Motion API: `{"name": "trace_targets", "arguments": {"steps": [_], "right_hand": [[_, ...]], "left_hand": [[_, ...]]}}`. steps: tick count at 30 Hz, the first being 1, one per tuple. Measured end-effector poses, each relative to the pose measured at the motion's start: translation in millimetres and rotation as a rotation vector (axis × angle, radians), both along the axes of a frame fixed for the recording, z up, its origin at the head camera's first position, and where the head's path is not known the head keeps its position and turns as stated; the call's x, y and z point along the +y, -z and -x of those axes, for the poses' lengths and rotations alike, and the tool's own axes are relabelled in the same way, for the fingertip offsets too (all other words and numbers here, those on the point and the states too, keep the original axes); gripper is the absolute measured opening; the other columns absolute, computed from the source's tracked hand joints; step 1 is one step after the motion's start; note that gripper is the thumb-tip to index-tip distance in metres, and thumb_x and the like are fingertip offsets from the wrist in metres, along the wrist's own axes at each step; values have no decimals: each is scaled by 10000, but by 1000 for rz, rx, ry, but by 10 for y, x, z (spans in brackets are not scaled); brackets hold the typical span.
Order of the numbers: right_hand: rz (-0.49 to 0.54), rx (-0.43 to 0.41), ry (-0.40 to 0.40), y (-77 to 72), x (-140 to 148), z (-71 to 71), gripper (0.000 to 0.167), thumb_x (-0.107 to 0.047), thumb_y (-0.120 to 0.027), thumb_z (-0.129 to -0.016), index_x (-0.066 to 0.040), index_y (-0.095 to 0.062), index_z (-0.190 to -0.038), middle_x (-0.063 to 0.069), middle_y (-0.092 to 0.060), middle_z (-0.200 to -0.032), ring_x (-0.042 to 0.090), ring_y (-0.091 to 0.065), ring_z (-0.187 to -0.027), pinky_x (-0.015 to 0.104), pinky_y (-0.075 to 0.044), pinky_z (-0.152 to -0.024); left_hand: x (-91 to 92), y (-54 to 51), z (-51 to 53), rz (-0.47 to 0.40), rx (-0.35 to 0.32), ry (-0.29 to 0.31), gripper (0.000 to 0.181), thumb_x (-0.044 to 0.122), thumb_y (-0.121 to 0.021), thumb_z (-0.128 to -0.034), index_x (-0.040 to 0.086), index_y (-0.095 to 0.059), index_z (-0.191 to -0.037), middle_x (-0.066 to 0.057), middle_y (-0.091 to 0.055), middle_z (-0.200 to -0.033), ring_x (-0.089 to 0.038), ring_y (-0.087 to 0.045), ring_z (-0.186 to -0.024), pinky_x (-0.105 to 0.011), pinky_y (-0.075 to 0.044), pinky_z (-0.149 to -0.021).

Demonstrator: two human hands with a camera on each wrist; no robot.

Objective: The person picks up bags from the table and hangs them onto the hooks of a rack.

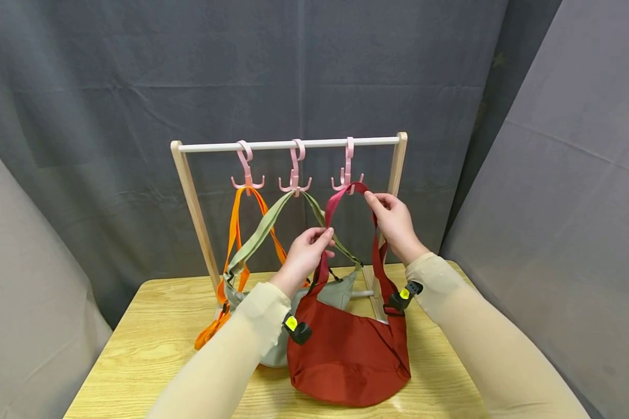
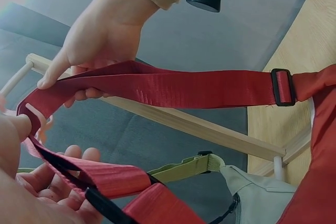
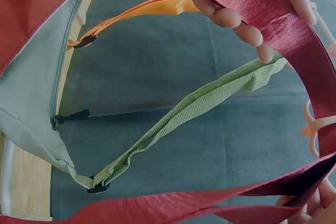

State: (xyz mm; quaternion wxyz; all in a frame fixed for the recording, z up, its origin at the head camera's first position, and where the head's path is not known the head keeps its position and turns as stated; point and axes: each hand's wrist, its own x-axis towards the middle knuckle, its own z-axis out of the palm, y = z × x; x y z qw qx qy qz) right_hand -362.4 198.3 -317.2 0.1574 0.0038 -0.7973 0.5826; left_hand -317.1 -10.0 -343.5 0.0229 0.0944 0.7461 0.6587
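My left hand (image 1: 306,253) pinches the near-left side of the dark red strap (image 1: 334,205) of a red shoulder bag (image 1: 351,355). Higher up on the other side, my right hand (image 1: 393,221) pinches the same strap between thumb and fingers. The top of the strap loop lies at the prongs of the right pink hook (image 1: 347,166). A prong crosses the strap's face in the right wrist view; whether it bears the bag's weight I cannot tell. Below both hands hangs the bag body, partly covering a grey-green bag (image 3: 31,108).
The green strap (image 1: 262,235) hangs from the middle pink hook (image 1: 294,166), and an orange strap (image 1: 234,227) from the left pink hook (image 1: 246,166). A white bar (image 1: 215,147) on wooden posts carries the hooks above a wooden table (image 1: 136,349). Grey curtains (image 1: 136,87) stand around.
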Motion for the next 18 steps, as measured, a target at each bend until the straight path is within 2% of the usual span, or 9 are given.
{"name": "trace_targets", "arguments": {"steps": [4, 9, 18], "right_hand": [[-16, -4, -7, 15, -7, -18, 600, -568, -583, -1002, -65, -630, -1327, 34, -568, -1062, 188, -507, -955, 311, -422, -820], [-50, 9, -5, 43, -19, -31, 568, -532, -596, -1010, -66, -616, -1335, 76, -584, -1122, 173, -538, -980, 299, -443, -827], [-105, 29, -14, 134, -3, -34, 542, -475, -622, -1014, -57, -601, -1358, 142, -604, -1202, 205, -549, -1031, 290, -451, -839]], "left_hand": [[1, 31, 8, -11, -4, -2, 422, 344, -589, -1058, 35, -612, -1344, -146, -710, -1105, -279, -734, -913, -436, -525, -1043], [-5, 61, 18, -9, -9, -4, 426, 349, -592, -1056, 35, -613, -1344, -146, -713, -1108, -297, -730, -936, -437, -519, -1050], [-22, 111, 11, -4, -23, -16, 431, 352, -604, -1049, 43, -621, -1350, -148, -718, -1130, -195, -715, -876, -422, -548, -986]]}}
